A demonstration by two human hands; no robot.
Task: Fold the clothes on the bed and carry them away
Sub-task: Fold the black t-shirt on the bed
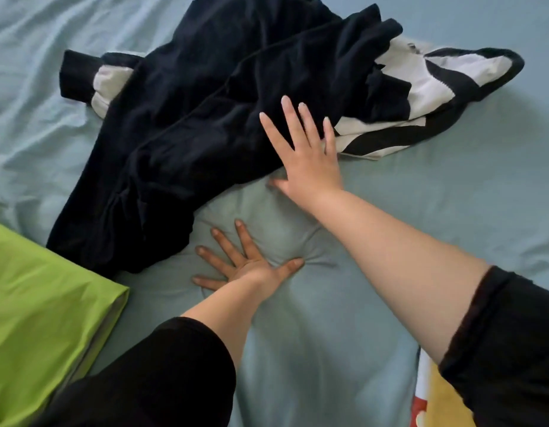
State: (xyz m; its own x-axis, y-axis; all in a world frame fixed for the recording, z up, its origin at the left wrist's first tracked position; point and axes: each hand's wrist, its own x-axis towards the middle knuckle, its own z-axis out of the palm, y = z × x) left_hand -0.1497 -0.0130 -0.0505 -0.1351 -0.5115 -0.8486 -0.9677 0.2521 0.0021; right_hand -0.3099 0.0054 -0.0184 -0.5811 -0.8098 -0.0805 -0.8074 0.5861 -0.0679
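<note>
a dark garment with white parts lies crumpled on the far middle of the light blue sheet. the right hand is flat, fingers straight and spread, and they rest on the garment's near right edge; it grips nothing. the left hand is also flat and spread and presses the bare sheet, just near of the garment, apart from it. a green cloth lies at the near left.
</note>
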